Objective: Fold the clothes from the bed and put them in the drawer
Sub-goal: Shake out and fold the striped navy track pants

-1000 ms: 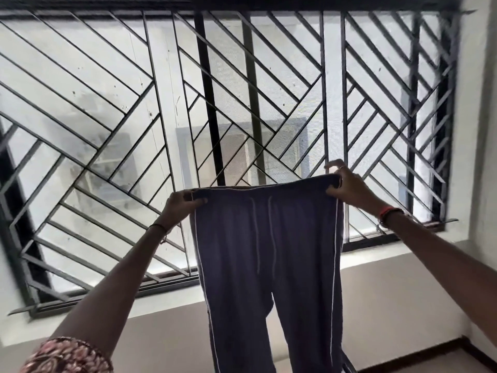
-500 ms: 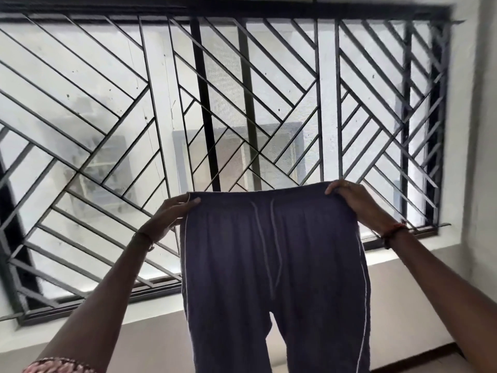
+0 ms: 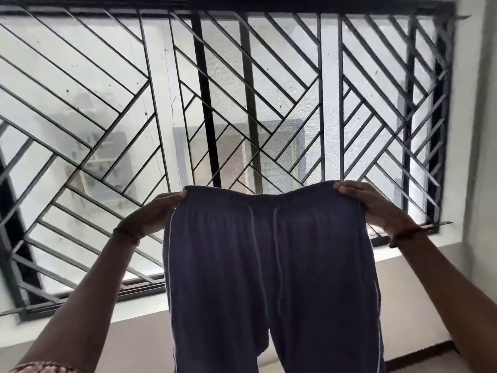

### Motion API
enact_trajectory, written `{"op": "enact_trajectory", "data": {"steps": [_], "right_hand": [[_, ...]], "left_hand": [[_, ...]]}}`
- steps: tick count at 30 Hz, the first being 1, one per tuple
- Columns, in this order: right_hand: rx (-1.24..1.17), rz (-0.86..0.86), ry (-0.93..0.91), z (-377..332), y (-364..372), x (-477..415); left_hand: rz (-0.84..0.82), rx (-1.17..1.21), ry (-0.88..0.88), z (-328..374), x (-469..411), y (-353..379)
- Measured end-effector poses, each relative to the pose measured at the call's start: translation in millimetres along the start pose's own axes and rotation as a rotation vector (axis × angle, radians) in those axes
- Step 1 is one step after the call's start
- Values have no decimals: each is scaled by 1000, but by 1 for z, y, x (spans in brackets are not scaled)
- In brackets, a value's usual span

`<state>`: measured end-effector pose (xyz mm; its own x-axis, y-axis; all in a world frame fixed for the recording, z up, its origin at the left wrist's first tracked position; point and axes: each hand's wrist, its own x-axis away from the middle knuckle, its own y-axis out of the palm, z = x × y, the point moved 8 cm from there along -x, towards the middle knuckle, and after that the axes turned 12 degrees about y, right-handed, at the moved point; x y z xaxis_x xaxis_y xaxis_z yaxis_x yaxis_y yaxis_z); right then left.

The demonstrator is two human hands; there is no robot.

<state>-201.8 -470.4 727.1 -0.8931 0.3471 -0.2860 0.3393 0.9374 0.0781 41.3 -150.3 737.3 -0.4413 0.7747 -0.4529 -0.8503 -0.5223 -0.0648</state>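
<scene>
Head view: dark blue trousers point(image 3: 271, 265) hang spread out in front of the window grille point(image 3: 242, 90), legs dropping toward 6 o'clock. The left hand point(image 3: 157, 214) grips the waistband corner at 9 o'clock, fingers curled around the fabric; the right hand point(image 3: 368, 204) grips the corner at 3 o'clock likewise. White drawstrings point(image 3: 265, 251) dangle at centre.
</scene>
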Motion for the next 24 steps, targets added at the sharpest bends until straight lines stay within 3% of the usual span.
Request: {"op": "enact_trajectory", "data": {"steps": [5,11,18,24], "right_hand": [[74,139,223,30,-1,-21],[31,275,251,55,13,-32],[358,456,78,56,54,-51],[359,444,-79,39,101,-58]], "left_hand": [[210,-42,-163,-33,-17,-31],[340,-79,-173,-57,-15,-15],[404,8,17,-47,-28,32],[344,-17,64,-50,-38,89]]}}
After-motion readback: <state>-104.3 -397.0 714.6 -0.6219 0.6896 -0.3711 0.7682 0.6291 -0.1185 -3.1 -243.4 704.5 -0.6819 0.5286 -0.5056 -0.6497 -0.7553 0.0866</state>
